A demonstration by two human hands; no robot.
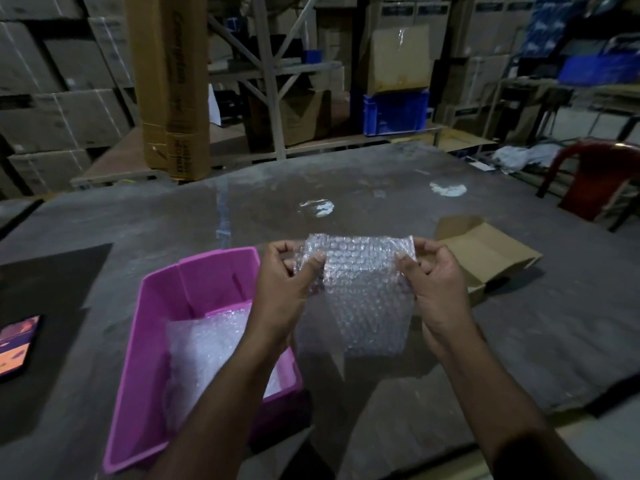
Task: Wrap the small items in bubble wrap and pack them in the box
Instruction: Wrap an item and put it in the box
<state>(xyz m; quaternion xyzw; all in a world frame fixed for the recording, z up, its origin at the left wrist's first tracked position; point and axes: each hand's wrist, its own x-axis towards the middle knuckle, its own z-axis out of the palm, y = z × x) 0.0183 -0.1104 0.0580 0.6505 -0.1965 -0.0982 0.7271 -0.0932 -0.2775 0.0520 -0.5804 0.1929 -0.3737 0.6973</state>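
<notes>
A clear sheet of bubble wrap [363, 292] hangs above the grey table, held by its two upper corners. My left hand [287, 282] pinches the left corner and my right hand [436, 278] pinches the right one. Below my left arm stands a pink plastic bin [156, 327] with more bubble wrap [207, 348] lying inside. An open brown cardboard box [485, 251] lies on its side to the right of my right hand. No small item shows inside the held sheet.
A phone [17, 344] with a lit screen lies at the left on a dark mat [52, 289]. Two clear round pieces [317, 207] [448, 188] lie farther back. A red chair [595, 181] stands at the far right; shelves of cartons and a blue crate [394, 110] behind.
</notes>
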